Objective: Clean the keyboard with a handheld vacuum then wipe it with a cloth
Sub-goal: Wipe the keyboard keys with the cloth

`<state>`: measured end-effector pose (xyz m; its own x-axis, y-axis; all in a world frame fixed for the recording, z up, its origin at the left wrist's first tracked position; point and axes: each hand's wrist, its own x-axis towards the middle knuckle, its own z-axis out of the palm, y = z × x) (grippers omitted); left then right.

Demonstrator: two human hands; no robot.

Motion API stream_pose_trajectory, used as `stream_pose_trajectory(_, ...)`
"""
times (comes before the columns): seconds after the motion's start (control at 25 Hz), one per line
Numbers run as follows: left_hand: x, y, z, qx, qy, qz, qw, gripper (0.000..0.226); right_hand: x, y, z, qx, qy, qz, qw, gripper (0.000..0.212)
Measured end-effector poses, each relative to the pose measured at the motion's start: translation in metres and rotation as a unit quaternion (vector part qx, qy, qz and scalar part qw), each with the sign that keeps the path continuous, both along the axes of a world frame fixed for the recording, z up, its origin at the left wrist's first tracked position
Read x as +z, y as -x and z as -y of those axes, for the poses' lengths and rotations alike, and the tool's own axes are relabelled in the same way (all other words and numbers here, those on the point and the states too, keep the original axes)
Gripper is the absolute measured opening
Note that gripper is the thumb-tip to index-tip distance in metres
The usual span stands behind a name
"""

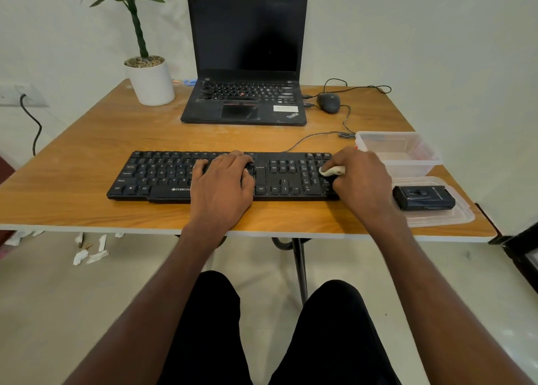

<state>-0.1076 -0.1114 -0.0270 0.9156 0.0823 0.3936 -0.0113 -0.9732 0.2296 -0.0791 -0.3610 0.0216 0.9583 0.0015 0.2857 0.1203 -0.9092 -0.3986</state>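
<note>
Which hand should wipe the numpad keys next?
Right. The right hand already pinches the cloth over the number pad of the keyboard. The left hand lies flat on the middle keys, apparently steadying the board.

Soft, even, bright light; faint shadows; wide-angle bending at the edges.

We're facing a plain white wall [436,35], evenly lit, and below it a wooden-topped worktop with a white edge [116,140] on black metal legs [300,268]. Underneath we see pale tiled floor [58,312] with scraps of white paper [90,256].
</note>
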Motion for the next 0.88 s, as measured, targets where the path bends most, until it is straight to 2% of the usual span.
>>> stream_pose_trajectory(0.12,0.0,0.001,0.001,-0.001,-0.002,-0.004,1.0,0.042,0.0,-0.002,0.008,-0.08,0.013,0.015,0.997,0.026)
stream_pose_trajectory(0.28,0.0,-0.001,0.0,-0.002,0.003,-0.001,1.0,0.042,-0.002,0.007,-0.005,-0.001,-0.021,0.02,1.0,0.037)
stream_pose_trajectory(0.44,-0.001,-0.001,0.001,0.0,0.003,0.003,1.0,0.04,-0.007,0.004,0.0,-0.055,-0.016,0.015,0.998,0.037)
stream_pose_trajectory(0.52,-0.001,0.0,0.001,0.0,0.005,0.002,1.0,0.041,-0.007,0.006,-0.009,-0.025,-0.025,0.023,0.999,0.036)
stream_pose_trajectory(0.6,-0.001,-0.001,-0.001,-0.001,0.004,-0.001,1.0,0.042,-0.005,0.009,-0.027,0.047,-0.035,0.035,0.998,0.038)
stream_pose_trajectory(0.72,-0.001,-0.001,0.0,-0.001,0.002,0.0,1.0,0.04,-0.002,0.011,-0.043,0.12,0.025,0.016,0.992,0.034)
stream_pose_trajectory(0.8,0.0,0.0,0.0,0.0,0.0,0.002,1.0,0.04,0.004,0.004,-0.031,0.083,0.022,0.0,0.996,0.028)
stream_pose_trajectory(0.88,0.0,0.0,0.0,-0.001,0.002,0.003,1.0,0.04,0.013,-0.003,-0.011,-0.001,0.04,-0.011,0.999,0.019)
